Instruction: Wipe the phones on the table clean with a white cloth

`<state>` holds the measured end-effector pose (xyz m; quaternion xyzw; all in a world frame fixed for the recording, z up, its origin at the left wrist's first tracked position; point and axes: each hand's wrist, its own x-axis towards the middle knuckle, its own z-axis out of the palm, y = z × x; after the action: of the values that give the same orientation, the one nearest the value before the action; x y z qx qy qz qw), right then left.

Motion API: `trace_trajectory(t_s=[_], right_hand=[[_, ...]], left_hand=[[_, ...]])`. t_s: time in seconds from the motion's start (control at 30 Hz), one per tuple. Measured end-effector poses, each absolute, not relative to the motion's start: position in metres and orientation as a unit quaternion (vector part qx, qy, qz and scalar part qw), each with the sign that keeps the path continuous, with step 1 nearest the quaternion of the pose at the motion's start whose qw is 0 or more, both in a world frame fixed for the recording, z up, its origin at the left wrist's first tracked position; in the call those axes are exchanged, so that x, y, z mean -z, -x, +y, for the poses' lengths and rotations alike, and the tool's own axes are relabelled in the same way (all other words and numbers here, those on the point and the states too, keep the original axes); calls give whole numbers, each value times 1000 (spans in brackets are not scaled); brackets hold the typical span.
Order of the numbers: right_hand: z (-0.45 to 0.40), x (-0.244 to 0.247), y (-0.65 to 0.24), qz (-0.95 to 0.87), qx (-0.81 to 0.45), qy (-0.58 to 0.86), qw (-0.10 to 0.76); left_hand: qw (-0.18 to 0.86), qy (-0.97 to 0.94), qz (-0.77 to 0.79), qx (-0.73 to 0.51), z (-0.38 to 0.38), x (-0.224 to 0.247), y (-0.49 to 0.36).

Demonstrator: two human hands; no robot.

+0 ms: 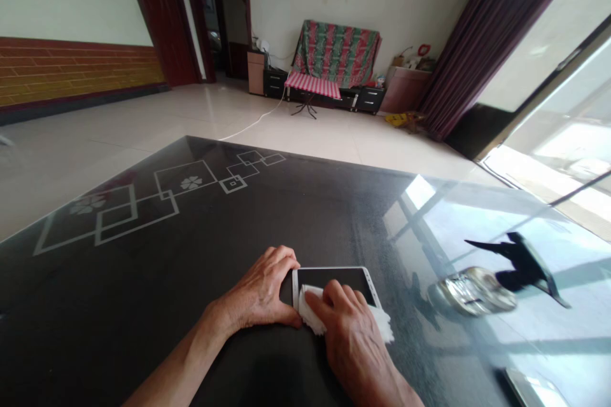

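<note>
A white-framed smartphone (329,276) lies screen up on the dark glossy table (229,229). My left hand (260,292) grips its left end, thumb at the near corner and fingers at the far corner. On the screen, my right hand (351,324) presses a folded white tissue (312,318), fingers bent over it. Part of the tissue sticks out at the right, past the phone's near edge. The fingers cover much of the lower screen.
A clear spray bottle (477,291) with a black trigger head lies to the right. Another phone-like device (534,388) is at the lower right edge. Across the room, a patterned cloth (337,54) hangs behind a small pink-striped table (312,84).
</note>
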<state>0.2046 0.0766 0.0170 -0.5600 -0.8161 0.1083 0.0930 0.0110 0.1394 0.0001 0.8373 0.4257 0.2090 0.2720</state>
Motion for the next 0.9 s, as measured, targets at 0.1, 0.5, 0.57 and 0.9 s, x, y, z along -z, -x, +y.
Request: trace_trajectory(t_s=[0.1,0.5,0.57,0.9], right_hand=[[88,-17,-202,-823,-99,552,91],[95,-14,-205,-809,-53,578,96],[94,-14,-218,-802,-44,589,88],[97,-12,-263,-762,13,646,49]], left_hand=[[270,-838,428,-203,140,-2,-11],[273,-838,427,-202,141,-4,-10],[277,-838,426,-201,141,-5,-10],[286,-834,424,-208,141,-4,-10]])
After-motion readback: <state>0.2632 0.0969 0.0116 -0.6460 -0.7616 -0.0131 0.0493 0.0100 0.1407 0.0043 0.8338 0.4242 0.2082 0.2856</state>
